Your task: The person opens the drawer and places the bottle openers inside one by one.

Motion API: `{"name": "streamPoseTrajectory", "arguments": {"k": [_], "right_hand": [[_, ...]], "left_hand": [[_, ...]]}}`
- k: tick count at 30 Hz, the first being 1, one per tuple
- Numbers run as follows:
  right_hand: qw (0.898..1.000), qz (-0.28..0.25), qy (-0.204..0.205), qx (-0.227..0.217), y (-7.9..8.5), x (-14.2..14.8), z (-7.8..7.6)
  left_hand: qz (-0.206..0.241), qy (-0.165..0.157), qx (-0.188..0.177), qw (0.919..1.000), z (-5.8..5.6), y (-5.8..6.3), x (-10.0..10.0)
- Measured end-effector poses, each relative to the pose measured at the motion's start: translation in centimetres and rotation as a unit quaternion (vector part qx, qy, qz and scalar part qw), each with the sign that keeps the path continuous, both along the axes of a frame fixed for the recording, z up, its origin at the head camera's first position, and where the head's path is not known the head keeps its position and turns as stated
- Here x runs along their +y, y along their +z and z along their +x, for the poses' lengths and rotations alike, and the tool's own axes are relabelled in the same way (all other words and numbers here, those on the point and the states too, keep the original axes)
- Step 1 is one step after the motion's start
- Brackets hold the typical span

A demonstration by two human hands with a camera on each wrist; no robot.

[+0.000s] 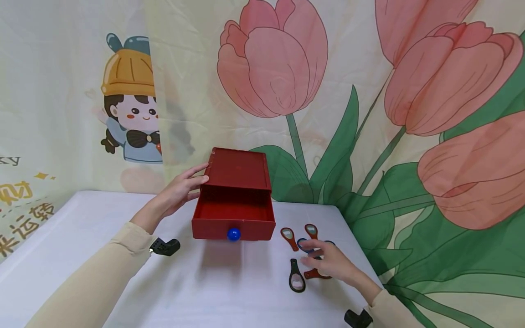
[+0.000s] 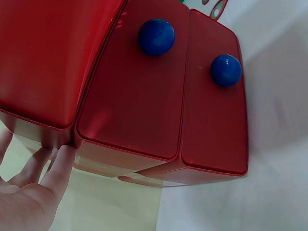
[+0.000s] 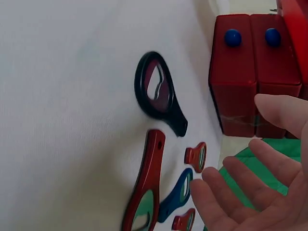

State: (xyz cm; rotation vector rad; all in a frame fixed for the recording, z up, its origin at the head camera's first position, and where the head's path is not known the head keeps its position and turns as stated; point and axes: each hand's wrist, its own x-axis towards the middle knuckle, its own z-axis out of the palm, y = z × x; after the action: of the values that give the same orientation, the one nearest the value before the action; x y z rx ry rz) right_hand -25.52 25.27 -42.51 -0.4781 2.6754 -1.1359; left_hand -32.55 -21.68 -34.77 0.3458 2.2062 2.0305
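Note:
A red drawer box [image 1: 239, 168] stands on the white tabletop, an upper drawer [image 1: 234, 229] with a blue knob pulled out and bare inside. A second blue-knobbed drawer [image 2: 214, 120] shows in the left wrist view. My left hand [image 1: 178, 195] rests its extended fingers against the box's left side. To the right of the box, my right hand [image 1: 330, 262] hovers with spread fingers over several small hand mirrors, gripping nothing. A black mirror [image 3: 161, 91], a red mirror [image 3: 149, 187] and a blue mirror [image 3: 178, 195] lie nearby; the hand partly covers some in the head view.
A white cloth [image 1: 246, 296] covers the table. Behind it hangs a backdrop [image 1: 197, 59] printed with large tulips and a cartoon child. A dark wrist camera [image 1: 165, 247] is strapped near each sleeve cuff.

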Motion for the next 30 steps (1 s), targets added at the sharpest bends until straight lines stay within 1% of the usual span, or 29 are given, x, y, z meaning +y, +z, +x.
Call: {"name": "streamPoseTrajectory", "arguments": {"k": [3, 7, 9, 13, 16, 18, 23, 30], "right_hand": [[0.998, 0.033, 0.016, 0.048, -0.4, 0.6, -0.4], [0.992, 0.074, 0.038, 0.098, -1.0, 1.9, -1.0], [0.989, 0.088, 0.046, 0.114, -1.3, 2.6, -1.1], [0.983, 0.099, 0.070, 0.135, -1.8, 3.9, -1.3], [0.980, 0.106, 0.088, 0.143, -2.0, 4.7, -1.1], [0.979, 0.114, 0.092, 0.143, -2.1, 5.2, -1.0], [0.979, 0.128, 0.092, 0.128, -2.5, 5.9, -0.7], [0.977, 0.143, 0.113, 0.112, -3.2, 6.1, -0.7]], "left_hand": [[-0.002, -0.001, 0.002, 1.0000, 0.0, 0.0, 0.1], [-0.003, 0.000, 0.001, 1.0000, 0.0, 0.0, 0.2], [-0.003, 0.000, 0.000, 1.0000, 0.1, 0.0, 0.2], [-0.004, 0.000, 0.001, 1.0000, 0.1, 0.0, 0.2], [-0.005, 0.000, 0.001, 1.0000, 0.1, 0.0, 0.2], [-0.007, 0.000, 0.002, 1.0000, 0.1, 0.0, 0.2], [-0.009, 0.001, 0.004, 0.9999, 0.2, 0.0, 0.2], [-0.012, 0.002, 0.007, 0.9999, 0.2, 0.0, 0.3]]}}
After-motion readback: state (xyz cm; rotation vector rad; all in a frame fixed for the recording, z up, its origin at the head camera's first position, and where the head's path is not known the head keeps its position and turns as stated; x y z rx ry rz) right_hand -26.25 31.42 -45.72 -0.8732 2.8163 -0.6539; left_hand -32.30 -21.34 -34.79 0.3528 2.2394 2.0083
